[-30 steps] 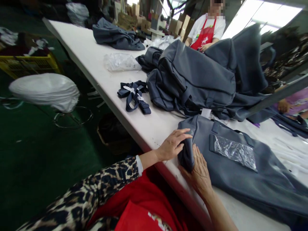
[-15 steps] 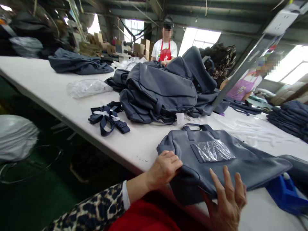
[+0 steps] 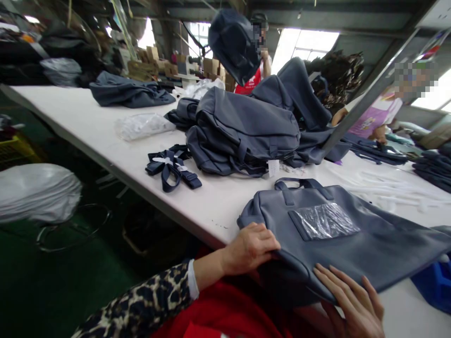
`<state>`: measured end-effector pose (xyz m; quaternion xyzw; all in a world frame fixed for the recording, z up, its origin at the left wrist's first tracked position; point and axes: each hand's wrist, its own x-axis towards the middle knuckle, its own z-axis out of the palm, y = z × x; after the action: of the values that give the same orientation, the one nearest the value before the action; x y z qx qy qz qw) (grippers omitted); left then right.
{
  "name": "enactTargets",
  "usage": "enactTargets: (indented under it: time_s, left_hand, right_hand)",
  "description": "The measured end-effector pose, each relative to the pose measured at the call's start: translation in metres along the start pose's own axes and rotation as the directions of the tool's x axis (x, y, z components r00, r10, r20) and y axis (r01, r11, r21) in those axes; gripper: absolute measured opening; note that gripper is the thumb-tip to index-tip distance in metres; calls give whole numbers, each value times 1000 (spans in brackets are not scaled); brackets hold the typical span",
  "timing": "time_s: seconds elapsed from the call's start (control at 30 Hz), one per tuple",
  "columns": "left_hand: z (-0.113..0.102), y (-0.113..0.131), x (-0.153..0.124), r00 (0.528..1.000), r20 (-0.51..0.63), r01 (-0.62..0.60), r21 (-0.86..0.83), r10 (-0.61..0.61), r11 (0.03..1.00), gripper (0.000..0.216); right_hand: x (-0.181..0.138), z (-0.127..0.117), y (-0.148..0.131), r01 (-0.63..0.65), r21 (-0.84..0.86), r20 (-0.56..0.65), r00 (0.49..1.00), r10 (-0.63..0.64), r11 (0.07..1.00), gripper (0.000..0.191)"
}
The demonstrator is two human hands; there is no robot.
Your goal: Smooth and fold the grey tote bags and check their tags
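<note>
Head view: a blue-grey bag (image 3: 380, 239) is laid on a white table (image 3: 207, 202), at the edge nearest the wearer, its handle (image 3: 299, 184) pointing away. Its near left corner is gripped by the curled fingers of the left hand (image 3: 249, 251). Across the near edge, the right hand (image 3: 352, 300) is laid with fingers straight; whether the cloth is pinched by its thumb cannot be told. For good handling, the corner is probably best kept firmly held while the edge is smoothed with flat fingers, and the shiny clear plastic panel (image 3: 326, 220) is best left unbent. Beyond, straps (image 3: 172, 168) and piled bags (image 3: 246, 117) are seen.
</note>
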<state>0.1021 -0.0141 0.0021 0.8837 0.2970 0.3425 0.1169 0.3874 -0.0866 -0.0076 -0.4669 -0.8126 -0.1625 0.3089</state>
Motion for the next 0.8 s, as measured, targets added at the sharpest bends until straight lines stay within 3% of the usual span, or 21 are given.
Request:
enactTargets:
  time_s: [0.13, 0.23, 0.37, 0.47, 0.57, 0.67, 0.73, 0.8]
  left_hand:
    - [-24, -39, 15, 985, -109, 117, -126, -131, 985, 16]
    - [-46, -80, 10, 951, -183, 219, -167, -249, 961, 20]
    - [-80, -130, -6, 888, -189, 392, -163, -419, 905, 35]
    - [-109, -146, -7, 875, -85, 473, -57, -477, 879, 46]
    - [-124, -127, 8, 902, -76, 431, 135, -425, 892, 43]
    - [-110, -76, 33, 948, -200, 292, 227, -249, 929, 41]
    - [-85, -41, 49, 986, -112, 152, 267, -126, 952, 48]
    - [-58, -18, 58, 994, 89, 29, 373, -67, 927, 58]
  right_hand:
    - [22, 0, -23, -149, 85, -133, 978, 159, 985, 54]
    - [25, -6, -22, -181, 90, -172, 966, 194, 979, 50]
    - [19, -22, 9, -242, -7, -210, 949, 235, 970, 50]
    - [26, -34, 59, -296, -194, -225, 941, 252, 935, 57]
    - [40, -35, 121, -287, -375, -92, 958, 273, 882, 58]
    - [50, -26, 166, -230, -407, 98, 951, 292, 884, 34]
    - [50, -21, 172, -209, -404, 137, 949, 285, 891, 17]
    - [44, -22, 161, -198, -417, 131, 953, 274, 887, 13]
